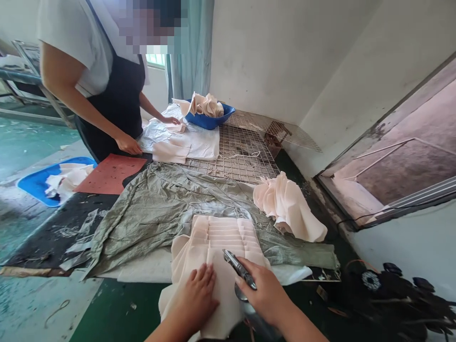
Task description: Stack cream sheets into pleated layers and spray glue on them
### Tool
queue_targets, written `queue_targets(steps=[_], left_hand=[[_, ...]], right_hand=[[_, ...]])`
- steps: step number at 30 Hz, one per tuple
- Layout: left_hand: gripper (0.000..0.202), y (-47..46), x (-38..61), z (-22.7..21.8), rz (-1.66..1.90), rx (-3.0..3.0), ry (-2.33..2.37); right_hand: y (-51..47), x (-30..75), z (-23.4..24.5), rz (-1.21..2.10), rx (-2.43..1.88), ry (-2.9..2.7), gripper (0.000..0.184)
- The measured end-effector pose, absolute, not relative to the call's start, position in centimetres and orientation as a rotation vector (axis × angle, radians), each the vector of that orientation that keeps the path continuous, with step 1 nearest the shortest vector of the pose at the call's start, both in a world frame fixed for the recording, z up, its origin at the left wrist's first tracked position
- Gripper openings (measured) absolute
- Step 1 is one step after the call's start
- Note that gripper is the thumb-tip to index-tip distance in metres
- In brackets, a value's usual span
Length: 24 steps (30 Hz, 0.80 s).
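A stack of pale pink fabric pieces (pixel 221 237) lies fanned out at the near table edge on a crumpled grey-green sheet (pixel 156 209). My left hand (pixel 197 294) rests flat on the nearest piece, fingers spread. My right hand (pixel 263 292) is closed around a metal hand tool (pixel 239 269) whose tip points up-left over the fabric. A second heap of pink pieces (pixel 288 204) sits to the right of the stack.
A person in a dark apron (pixel 107 80) stands at the far left, hands on white cloth (pixel 185 140). A blue basin (pixel 210 118) holds more pink pieces. A wire grid (pixel 242 152), red sheet (pixel 110 173), blue tray (pixel 35 183) and dark pieces (pixel 395 289) surround the work area.
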<state>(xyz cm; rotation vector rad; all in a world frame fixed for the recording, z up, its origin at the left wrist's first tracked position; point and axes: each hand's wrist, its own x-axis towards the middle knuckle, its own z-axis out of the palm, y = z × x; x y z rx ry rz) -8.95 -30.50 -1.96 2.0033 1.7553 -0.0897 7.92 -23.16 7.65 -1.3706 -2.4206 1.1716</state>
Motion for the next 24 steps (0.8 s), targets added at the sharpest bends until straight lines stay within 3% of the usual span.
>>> queue_targets(steps=[17,24], left_hand=[[0.058,-29.3,-9.1,-1.2,-0.157,2.009,1.767],[0.059,-28.9,-8.9,-0.4,-0.212,1.975,1.752]], right_hand=[[-21.9,17.6,4.8,0.971,-1.873,-1.989,0.048],[-22.3,17.2,4.5,1.002,-1.81,-2.056,0.047]])
